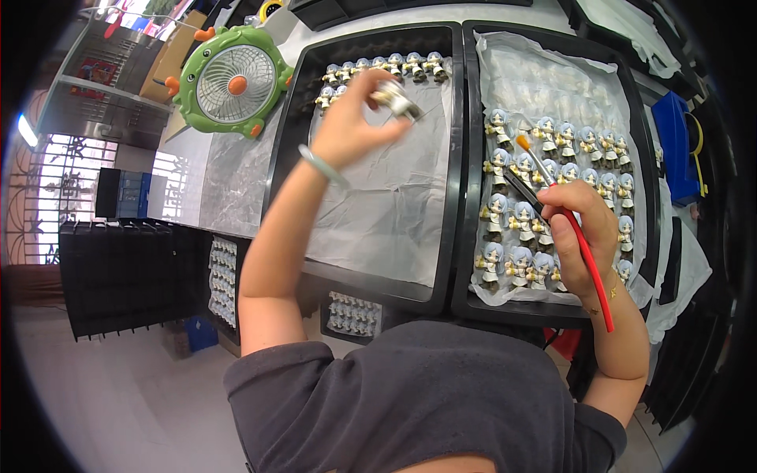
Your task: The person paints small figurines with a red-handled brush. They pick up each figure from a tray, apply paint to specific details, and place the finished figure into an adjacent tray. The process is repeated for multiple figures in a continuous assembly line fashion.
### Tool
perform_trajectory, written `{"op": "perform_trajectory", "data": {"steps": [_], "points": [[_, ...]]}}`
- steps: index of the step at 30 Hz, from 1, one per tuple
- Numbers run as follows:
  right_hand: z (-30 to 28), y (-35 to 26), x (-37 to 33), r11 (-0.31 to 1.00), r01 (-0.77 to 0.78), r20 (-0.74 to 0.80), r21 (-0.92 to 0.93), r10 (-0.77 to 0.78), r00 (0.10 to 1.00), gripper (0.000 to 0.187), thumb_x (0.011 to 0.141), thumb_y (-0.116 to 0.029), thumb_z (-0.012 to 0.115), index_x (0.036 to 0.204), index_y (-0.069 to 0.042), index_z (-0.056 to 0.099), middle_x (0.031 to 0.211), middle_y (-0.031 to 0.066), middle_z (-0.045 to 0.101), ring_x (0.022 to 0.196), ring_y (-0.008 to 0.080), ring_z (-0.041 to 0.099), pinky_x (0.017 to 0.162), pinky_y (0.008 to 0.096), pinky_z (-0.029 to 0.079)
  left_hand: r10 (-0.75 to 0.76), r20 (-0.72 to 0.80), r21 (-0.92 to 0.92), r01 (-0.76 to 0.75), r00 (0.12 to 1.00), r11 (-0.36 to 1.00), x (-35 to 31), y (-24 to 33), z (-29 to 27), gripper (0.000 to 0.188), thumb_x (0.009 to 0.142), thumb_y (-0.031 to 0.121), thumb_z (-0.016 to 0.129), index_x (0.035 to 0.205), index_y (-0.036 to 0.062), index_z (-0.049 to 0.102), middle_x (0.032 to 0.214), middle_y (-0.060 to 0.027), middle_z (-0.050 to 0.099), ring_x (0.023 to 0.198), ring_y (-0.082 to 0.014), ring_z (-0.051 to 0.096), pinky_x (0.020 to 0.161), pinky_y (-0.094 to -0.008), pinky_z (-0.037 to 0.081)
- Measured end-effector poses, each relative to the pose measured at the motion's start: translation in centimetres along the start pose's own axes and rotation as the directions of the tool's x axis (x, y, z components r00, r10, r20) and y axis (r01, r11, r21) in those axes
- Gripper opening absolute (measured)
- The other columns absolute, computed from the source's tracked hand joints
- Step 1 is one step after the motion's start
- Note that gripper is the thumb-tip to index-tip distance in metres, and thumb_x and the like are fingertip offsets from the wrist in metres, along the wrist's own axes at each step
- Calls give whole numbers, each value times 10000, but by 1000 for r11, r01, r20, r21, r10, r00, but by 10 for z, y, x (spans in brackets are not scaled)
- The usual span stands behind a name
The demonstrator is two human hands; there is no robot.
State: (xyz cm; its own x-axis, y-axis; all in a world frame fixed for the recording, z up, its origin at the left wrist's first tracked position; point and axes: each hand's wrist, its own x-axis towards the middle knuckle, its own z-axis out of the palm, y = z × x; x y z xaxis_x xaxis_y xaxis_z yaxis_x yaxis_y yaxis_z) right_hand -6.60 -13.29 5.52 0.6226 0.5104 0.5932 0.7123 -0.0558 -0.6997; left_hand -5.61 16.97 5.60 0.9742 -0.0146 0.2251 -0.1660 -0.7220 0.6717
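Observation:
My left hand (347, 134), with a pale bangle at the wrist, is over the far part of the left black tray (455, 181). Its fingers are closed around a small figurine (397, 101), blurred by motion. Several pale-haired figurines (414, 65) stand in rows at that tray's far end, on a white sheet (378, 205). Over the right black tray (471, 102), my right hand (582, 229) grips a red-handled paintbrush (595, 284), bristles pointing away from me. A slim black tool (524, 191), its kind unclear, is in the same hand. Rows of similar figurines (519, 264) lie beneath it.
A green animal-shaped fan (236, 83) stands left of the trays. A blue container (676, 146) is at the right. Lower down are more trays of figurines (353, 314) and a black crate (118, 272). Crumpled white sheeting (686, 260) hangs at the right.

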Motion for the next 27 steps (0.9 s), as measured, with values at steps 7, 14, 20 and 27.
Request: {"op": "perform_trajectory", "data": {"steps": [7, 14, 20, 27], "points": [[2, -4, 1, 999, 25, 6, 33, -25, 1000, 177, 736, 0, 533, 905, -31, 572, 663, 72, 514, 563, 193, 485, 529, 285, 390, -88, 40, 575, 50, 995, 817, 35, -139, -18, 672, 537, 278, 704, 1115, 98, 411, 1046, -151, 557, 1011, -323, 520, 869, -390, 392], [1, -9, 1, 998, 48, 21, 28, -49, 999, 201, 685, 5, 566, 879, -46, 572, 683, 83, 539, 577, 227, 517, 544, 313, 429, -188, 54, 728, 90, 981, 680, 33, -147, -6, 721, 569, 265, 719, 1231, 214, 439, 1213, -97, 457, 1169, -304, 368, 954, -423, 317], [10, -8, -6, 992, 124, 5, 32, -124, 992, 238, 647, -12, 615, 875, -62, 569, 682, 75, 542, 591, 233, 535, 535, 316, 436, 338, 14, 542, -291, 941, 788, 63, -53, 20, 510, 614, 135, 648, 1109, 109, 527, 1077, -120, 528, 1034, -307, 464, 890, -375, 373], [-1, -4, 1, 998, 59, -13, 9, -58, 998, 190, 692, -17, 576, 878, -53, 567, 674, 80, 539, 573, 221, 525, 531, 308, 424, 123, 440, 723, -433, 889, 539, 79, 56, 118, 196, 765, 211, 508, 882, 101, 621, 847, -82, 629, 932, -241, 528, 921, -393, 303]]}}
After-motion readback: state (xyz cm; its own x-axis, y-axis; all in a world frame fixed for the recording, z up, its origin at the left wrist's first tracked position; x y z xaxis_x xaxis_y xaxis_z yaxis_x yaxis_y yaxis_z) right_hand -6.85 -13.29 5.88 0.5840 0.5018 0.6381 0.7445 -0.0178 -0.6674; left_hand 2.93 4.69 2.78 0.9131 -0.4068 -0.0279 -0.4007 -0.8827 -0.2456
